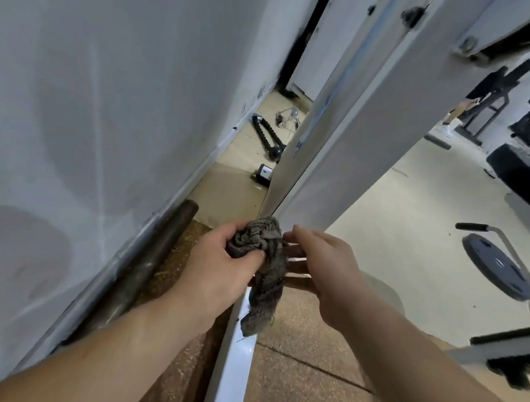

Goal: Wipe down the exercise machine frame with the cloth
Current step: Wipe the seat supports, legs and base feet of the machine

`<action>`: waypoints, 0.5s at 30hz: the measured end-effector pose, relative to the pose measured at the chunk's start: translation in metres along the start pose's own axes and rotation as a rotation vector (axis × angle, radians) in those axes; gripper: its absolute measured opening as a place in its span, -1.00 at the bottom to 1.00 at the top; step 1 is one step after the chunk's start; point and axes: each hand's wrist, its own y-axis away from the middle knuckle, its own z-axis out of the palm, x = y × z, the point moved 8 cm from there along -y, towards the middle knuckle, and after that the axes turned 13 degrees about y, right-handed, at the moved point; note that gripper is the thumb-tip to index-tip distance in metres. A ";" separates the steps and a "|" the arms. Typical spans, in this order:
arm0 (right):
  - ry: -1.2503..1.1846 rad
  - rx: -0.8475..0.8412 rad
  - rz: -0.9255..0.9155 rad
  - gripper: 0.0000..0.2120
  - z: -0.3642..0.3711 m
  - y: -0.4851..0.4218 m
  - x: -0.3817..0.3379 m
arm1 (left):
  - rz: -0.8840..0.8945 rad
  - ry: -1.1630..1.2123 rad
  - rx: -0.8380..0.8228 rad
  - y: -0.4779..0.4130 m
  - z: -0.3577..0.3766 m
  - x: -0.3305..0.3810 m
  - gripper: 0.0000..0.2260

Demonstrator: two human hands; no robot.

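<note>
A crumpled grey patterned cloth (263,264) hangs at the foot of the white upright post of the exercise machine frame (358,129). My left hand (221,260) grips the bunched top of the cloth with thumb and fingers. My right hand (325,266) comes in from the right, its fingers extended behind the cloth and touching it near the post's base. The cloth's tail droops over the frame's white floor rail (232,372), which runs toward me.
A white wall (107,93) stands close on the left, with a dark metal bar (144,270) lying along its base. Cable handles (265,134) lie on the floor behind the post. A weight plate (499,273) and benches sit at right. Brown rubber mats cover the floor below.
</note>
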 end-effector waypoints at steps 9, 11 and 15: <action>-0.007 0.014 -0.043 -0.73 -0.004 0.065 -0.033 | -0.177 0.225 -0.009 0.049 0.014 0.042 -0.80; -0.013 0.018 -0.054 -0.73 -0.010 0.075 -0.040 | -0.246 0.339 -0.086 0.058 0.031 0.056 -0.82; -0.036 0.092 -0.052 -0.68 -0.039 0.096 -0.049 | -0.262 0.295 -0.158 0.070 0.054 0.075 -0.76</action>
